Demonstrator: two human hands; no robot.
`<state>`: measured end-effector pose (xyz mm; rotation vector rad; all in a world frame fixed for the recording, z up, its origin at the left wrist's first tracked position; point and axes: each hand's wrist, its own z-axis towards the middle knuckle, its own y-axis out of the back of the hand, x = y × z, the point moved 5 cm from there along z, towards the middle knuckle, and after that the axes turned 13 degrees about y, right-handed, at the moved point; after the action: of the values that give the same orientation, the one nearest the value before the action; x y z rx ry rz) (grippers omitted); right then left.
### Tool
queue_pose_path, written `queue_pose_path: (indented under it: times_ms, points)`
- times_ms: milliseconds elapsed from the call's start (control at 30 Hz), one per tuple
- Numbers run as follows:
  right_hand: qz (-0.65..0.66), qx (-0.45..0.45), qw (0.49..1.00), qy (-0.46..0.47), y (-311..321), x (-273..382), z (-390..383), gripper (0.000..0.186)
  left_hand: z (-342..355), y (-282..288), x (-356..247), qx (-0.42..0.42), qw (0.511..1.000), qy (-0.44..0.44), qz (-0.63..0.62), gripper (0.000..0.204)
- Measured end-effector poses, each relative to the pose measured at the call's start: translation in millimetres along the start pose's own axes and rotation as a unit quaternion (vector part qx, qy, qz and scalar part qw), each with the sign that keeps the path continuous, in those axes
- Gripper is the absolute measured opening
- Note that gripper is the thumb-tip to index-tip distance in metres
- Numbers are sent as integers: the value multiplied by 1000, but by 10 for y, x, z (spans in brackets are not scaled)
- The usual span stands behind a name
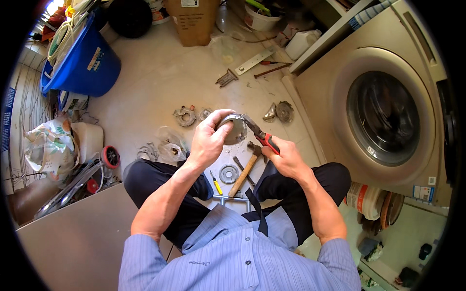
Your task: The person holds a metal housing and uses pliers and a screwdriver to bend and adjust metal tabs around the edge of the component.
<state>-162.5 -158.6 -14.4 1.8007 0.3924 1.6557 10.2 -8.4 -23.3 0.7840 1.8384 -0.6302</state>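
from my end on the head cam, my left hand (208, 141) has a narrow pinch on a round metal part (236, 134), thumb over the near face and fingers curled behind the rim. it's held up off the floor, in front of my knees. my right hand (286, 158) is wrapped around the red and black handles of some pliers (262, 137), and their nose meets the part's right edge. can't tell how tightly they bite.

containers: the blue bucket (99, 72) up left has looped cable (59, 42) and other bits poking out. the white tub (262, 22) at the top holds something green (257, 6). a clear plastic bag (167, 136) past my left knee has pale stuff in it, too blurry to name. can't see inside the cardboard box (194, 25).
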Motion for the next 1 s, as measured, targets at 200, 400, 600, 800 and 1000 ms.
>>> queue_pose_path:
  times_ms: [200,400,600,800,1000]
  points:
    - [124,54,984,-115,-38,-66,-49,24,53,-20,-8,-12,1000,-18,2,23]
    - [239,70,965,-88,-151,-94,-142,25,112,-95,72,-2,999,-31,-15,25]
    - [299,92,940,-135,-141,2,-199,28,118,-80,57,2,997,8,-77,26]
    - [305,63,941,-132,-74,33,-191,27,114,-111,60,24,995,21,-94,26]
    - [293,101,937,-162,-53,48,-212,22,145,-94,37,32,998,-3,-46,26]
